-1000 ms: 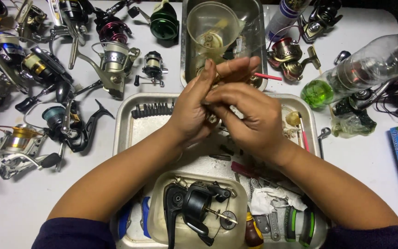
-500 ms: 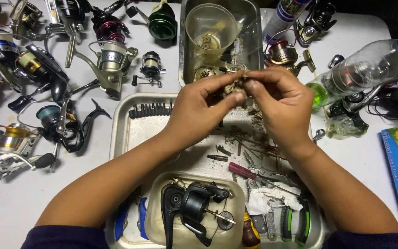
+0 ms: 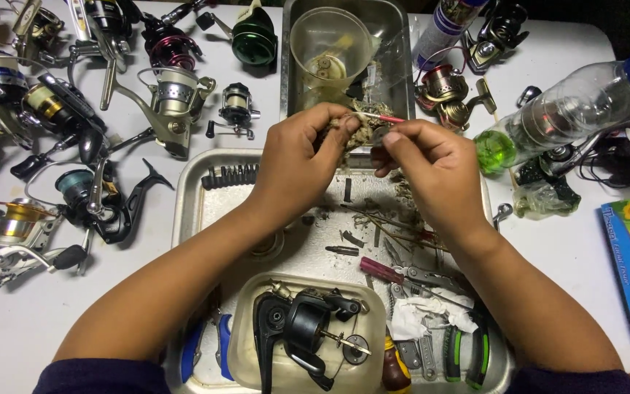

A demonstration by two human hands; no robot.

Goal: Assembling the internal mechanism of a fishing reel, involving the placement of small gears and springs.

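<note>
Left hand (image 3: 297, 157) and right hand (image 3: 432, 164) both pinched a grimy little reel part (image 3: 355, 130) between fingertips, right over the far edge of the metal tray (image 3: 191, 211). Nearer sat a black reel (image 3: 304, 332) in a tub; farther off, a clear cup (image 3: 329, 47).

Head-worn view (steeply downward, close)

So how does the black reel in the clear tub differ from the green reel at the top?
The black reel lies in a clear tub on the tray, near the person; the green reel sits on the bare table, farther away. The black one has loose parts lying beside it; the green one looks whole. Both are spinning reels, untouched by either hand.
</note>
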